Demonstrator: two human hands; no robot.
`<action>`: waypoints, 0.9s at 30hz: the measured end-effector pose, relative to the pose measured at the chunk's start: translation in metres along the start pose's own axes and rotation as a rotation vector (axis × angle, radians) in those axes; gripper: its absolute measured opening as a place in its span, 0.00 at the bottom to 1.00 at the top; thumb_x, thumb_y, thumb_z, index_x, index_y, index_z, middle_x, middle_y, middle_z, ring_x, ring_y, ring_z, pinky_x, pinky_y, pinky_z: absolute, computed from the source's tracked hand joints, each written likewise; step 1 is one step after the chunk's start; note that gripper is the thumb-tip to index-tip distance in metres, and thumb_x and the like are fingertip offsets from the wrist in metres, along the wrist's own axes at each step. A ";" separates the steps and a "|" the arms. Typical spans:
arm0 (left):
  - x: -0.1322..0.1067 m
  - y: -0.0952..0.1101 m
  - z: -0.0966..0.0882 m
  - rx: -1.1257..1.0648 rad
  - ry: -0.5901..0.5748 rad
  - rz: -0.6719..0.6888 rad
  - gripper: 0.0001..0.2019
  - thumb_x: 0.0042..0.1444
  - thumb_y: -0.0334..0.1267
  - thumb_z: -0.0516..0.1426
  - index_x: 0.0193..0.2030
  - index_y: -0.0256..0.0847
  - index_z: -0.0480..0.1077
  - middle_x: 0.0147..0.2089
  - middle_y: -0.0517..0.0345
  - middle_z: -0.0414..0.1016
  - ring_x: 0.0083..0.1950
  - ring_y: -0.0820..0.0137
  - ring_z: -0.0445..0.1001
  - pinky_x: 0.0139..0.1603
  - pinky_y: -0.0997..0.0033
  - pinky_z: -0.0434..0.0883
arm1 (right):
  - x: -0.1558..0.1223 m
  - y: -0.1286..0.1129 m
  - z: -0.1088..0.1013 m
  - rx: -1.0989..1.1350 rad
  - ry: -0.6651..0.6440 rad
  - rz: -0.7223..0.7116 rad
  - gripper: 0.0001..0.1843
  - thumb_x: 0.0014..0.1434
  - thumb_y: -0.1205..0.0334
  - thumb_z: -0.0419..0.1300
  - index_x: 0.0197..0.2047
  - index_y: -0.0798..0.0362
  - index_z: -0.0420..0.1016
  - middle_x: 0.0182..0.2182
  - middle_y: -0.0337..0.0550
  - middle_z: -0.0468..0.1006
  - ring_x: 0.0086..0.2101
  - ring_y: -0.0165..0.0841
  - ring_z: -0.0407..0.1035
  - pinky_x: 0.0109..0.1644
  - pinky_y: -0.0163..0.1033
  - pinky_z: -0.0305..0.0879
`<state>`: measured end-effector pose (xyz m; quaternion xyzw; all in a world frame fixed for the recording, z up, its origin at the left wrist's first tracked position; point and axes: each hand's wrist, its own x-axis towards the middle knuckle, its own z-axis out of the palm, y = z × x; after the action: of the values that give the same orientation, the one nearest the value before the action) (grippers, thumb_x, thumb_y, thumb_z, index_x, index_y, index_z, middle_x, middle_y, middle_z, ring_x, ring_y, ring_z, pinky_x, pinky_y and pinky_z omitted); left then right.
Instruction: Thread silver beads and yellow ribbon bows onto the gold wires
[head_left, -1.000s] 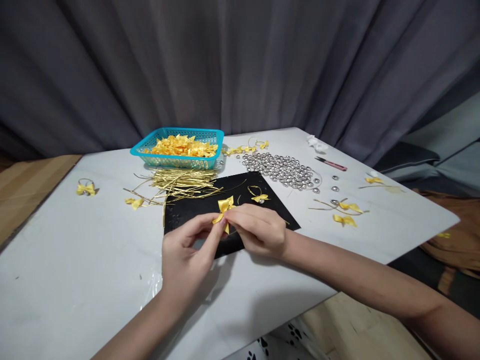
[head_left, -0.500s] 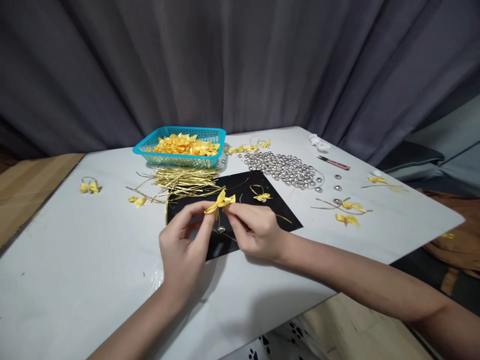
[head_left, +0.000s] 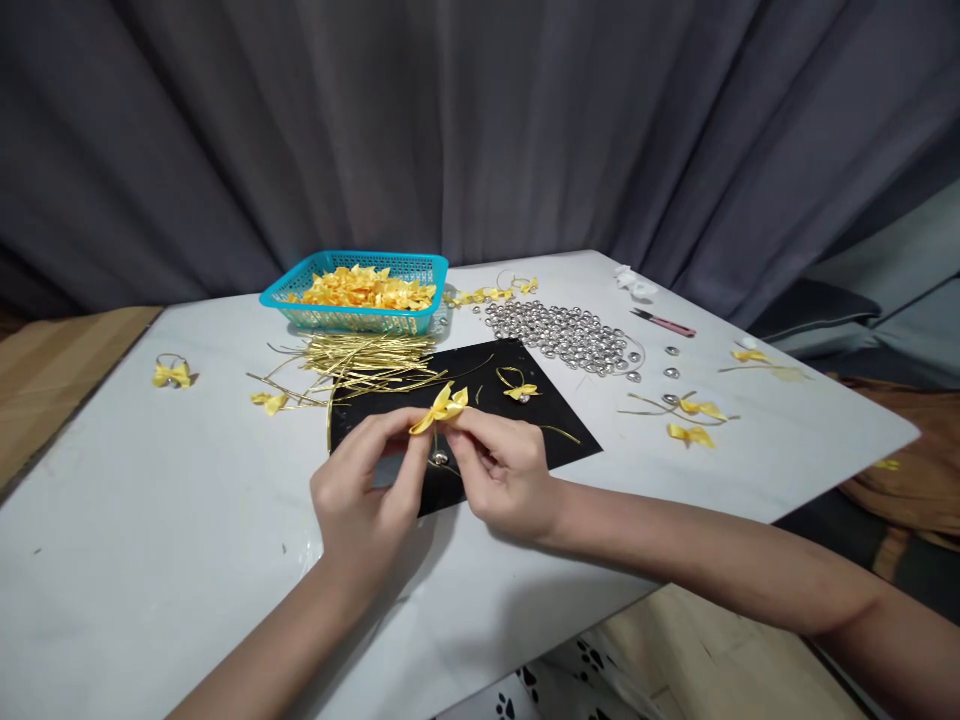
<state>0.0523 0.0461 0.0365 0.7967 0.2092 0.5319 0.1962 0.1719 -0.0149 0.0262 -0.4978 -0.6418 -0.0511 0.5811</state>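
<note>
My left hand (head_left: 364,490) and my right hand (head_left: 499,465) meet over the front of a black mat (head_left: 525,420), both pinching a small yellow ribbon bow (head_left: 442,407) from either side. A thin gold wire with a small silver bell (head_left: 439,457) hangs under the bow between my fingers. Another finished bow with a wire loop (head_left: 519,388) lies on the mat just behind my right hand.
A teal basket (head_left: 315,275) full of yellow bows stands at the back, with a bundle of gold wires (head_left: 367,360) before it. A heap of silver bells (head_left: 566,335) lies back right, by a pink cutter (head_left: 667,325). Loose bows (head_left: 694,420) and one bow (head_left: 172,373) are scattered on the white table (head_left: 150,520).
The bow has turned from hanging upright to lying flatter between my fingertips, and the wire with the bell now shows under it. Both hands stayed over the mat's front.
</note>
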 end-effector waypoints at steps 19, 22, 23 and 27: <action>0.013 -0.014 -0.005 0.214 0.023 0.392 0.10 0.49 0.23 0.59 0.37 0.37 0.69 0.30 0.59 0.77 0.29 0.75 0.72 0.32 0.77 0.70 | 0.003 0.000 0.000 0.088 -0.107 0.060 0.05 0.61 0.71 0.51 0.34 0.59 0.66 0.21 0.35 0.62 0.20 0.21 0.54 0.24 0.28 0.54; 0.012 -0.016 -0.003 0.193 0.052 0.310 0.09 0.49 0.23 0.59 0.36 0.37 0.69 0.30 0.60 0.76 0.28 0.77 0.72 0.31 0.78 0.70 | 0.005 0.003 -0.004 0.056 -0.187 -0.005 0.06 0.61 0.72 0.50 0.33 0.60 0.66 0.22 0.37 0.63 0.22 0.21 0.56 0.26 0.28 0.55; 0.012 -0.017 -0.002 0.194 0.057 0.307 0.09 0.48 0.23 0.60 0.36 0.37 0.69 0.30 0.60 0.76 0.28 0.77 0.72 0.32 0.78 0.70 | 0.005 0.004 -0.005 0.050 -0.210 -0.007 0.07 0.61 0.72 0.50 0.32 0.61 0.67 0.22 0.37 0.63 0.22 0.22 0.56 0.26 0.29 0.55; 0.010 -0.021 -0.002 0.207 0.064 0.337 0.09 0.48 0.23 0.60 0.36 0.37 0.69 0.29 0.60 0.76 0.28 0.77 0.72 0.31 0.78 0.70 | 0.006 0.004 -0.006 0.128 -0.292 0.108 0.08 0.61 0.70 0.49 0.30 0.60 0.65 0.22 0.37 0.64 0.22 0.22 0.58 0.26 0.28 0.55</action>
<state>0.0517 0.0690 0.0341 0.8191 0.1325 0.5580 0.0147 0.1796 -0.0134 0.0312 -0.4957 -0.6937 0.0937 0.5142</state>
